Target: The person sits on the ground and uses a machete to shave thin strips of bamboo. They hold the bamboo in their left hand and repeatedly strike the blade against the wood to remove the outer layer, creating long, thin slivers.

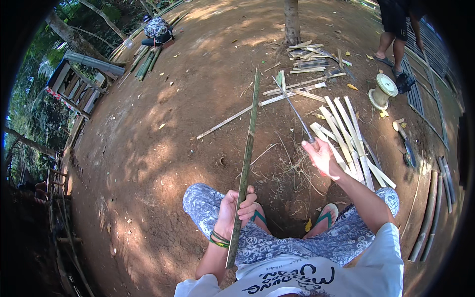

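My left hand [235,210] is closed round the lower part of a long split bamboo strip [251,133], green-brown side showing. The strip stands steeply up in front of me, its lower end beside my forearm. To the right, my right hand [322,158] grips the handle of a long, narrow-bladed knife [298,116]. Its blade slants up and left, apart from the strip in my left hand. Below the knife hand, pale split bamboo strips [352,133] fan out on the dirt. Thin shavings [284,154] lie on the ground between my hands.
Further off, more bamboo pieces [310,64] are heaped by a tree trunk [292,24]. A spool [383,91] stands at the right, with a dark-bladed tool [408,151] and dark poles [424,218] nearer. One person [394,39] stands far right; another [157,30] crouches far left.
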The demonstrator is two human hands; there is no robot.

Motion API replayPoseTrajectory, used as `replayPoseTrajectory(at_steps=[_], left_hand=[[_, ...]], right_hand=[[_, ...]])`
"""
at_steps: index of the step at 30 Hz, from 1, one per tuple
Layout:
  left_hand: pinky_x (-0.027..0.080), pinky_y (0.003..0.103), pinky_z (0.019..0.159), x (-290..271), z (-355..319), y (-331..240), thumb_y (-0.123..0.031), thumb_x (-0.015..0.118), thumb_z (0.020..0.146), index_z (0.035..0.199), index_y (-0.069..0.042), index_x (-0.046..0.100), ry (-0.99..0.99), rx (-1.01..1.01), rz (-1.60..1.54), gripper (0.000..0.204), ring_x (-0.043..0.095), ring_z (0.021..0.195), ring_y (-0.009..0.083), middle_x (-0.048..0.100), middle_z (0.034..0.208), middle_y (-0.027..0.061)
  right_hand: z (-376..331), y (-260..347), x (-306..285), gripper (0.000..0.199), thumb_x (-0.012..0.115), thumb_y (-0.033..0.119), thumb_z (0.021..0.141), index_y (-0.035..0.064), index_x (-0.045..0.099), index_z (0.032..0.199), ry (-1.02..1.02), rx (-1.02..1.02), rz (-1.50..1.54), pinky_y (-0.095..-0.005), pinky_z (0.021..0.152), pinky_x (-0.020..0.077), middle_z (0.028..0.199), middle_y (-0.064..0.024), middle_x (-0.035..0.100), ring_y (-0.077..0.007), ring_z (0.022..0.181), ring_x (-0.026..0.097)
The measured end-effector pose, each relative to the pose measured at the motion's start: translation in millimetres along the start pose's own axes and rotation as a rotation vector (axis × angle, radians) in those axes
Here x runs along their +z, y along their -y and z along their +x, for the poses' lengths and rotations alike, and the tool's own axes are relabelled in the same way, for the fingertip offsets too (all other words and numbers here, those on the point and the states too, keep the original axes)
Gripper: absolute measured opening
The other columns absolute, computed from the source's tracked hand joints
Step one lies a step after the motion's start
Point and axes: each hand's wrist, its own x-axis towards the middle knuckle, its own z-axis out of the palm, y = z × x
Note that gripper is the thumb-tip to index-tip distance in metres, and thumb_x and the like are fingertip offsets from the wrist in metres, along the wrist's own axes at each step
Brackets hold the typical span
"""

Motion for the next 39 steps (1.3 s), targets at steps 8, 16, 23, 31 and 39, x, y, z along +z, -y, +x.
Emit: replayPoseTrajectory(at_steps=[8, 16, 23, 31, 39], left_hand=[[0.030, 0.020, 0.032, 7.9, 20.9, 20.6, -0.040, 0.031, 0.108, 0.109, -0.002, 0.051, -0.119, -0.081, 0.248, 0.043, 0.033, 0.039, 0.0060, 0.036, 0.057, -0.0022], [0.026, 0.021, 0.034, 22.1, 47.2, 37.2, -0.043, 0.028, 0.108, 0.091, -0.009, 0.043, -0.403, 0.034, 0.802, 0.042, 0.031, 0.037, 0.0068, 0.032, 0.054, -0.0037], [0.025, 0.023, 0.035, 38.6, 43.1, 57.1, -0.048, 0.027, 0.108, 0.086, -0.011, 0.040, -0.473, 0.075, 0.946, 0.045, 0.031, 0.039, 0.0072, 0.033, 0.053, -0.0026], [0.029, 0.024, 0.039, 43.3, 57.1, 54.0, -0.052, 0.023, 0.107, 0.057, -0.013, 0.038, -0.579, 0.131, 1.182, 0.065, 0.034, 0.039, 0.0085, 0.035, 0.047, -0.0021], [0.027, 0.023, 0.038, 46.5, 48.8, 49.0, -0.049, 0.027, 0.108, 0.084, -0.011, 0.041, -0.558, 0.067, 1.009, 0.047, 0.031, 0.039, 0.0080, 0.035, 0.053, -0.0018]], right_hand=[[-22.9, 32.8, -22.1, 0.029, 0.070, 0.027, 0.085, 0.0023, 0.061, 0.098, 0.017, -0.340, -0.536, -0.0429, 0.064, 0.0507, 0.062, -0.0116, 0.065, -0.0302, 0.062, 0.067], [-66.8, 41.6, 16.2, 0.029, 0.077, 0.031, 0.074, 0.0074, 0.062, 0.082, 0.275, -0.530, -0.616, -0.0486, 0.052, 0.0490, 0.056, -0.0121, 0.061, -0.0355, 0.055, 0.065], [-25.1, 34.6, -9.5, 0.024, 0.075, 0.024, 0.076, 0.0050, 0.062, 0.083, 0.143, -0.353, -0.594, -0.0480, 0.056, 0.0541, 0.060, -0.0140, 0.063, -0.0358, 0.060, 0.068], [-59.5, 33.0, 16.4, 0.019, 0.072, 0.020, 0.065, 0.0090, 0.058, 0.072, 0.262, -0.692, -0.590, -0.0483, 0.054, 0.0474, 0.059, -0.0111, 0.062, -0.0358, 0.057, 0.064], [-29.6, 25.9, 3.3, 0.018, 0.073, 0.018, 0.068, 0.0073, 0.059, 0.072, 0.098, -0.644, -0.614, -0.0461, 0.052, 0.0494, 0.056, -0.0122, 0.060, -0.0361, 0.054, 0.063]])
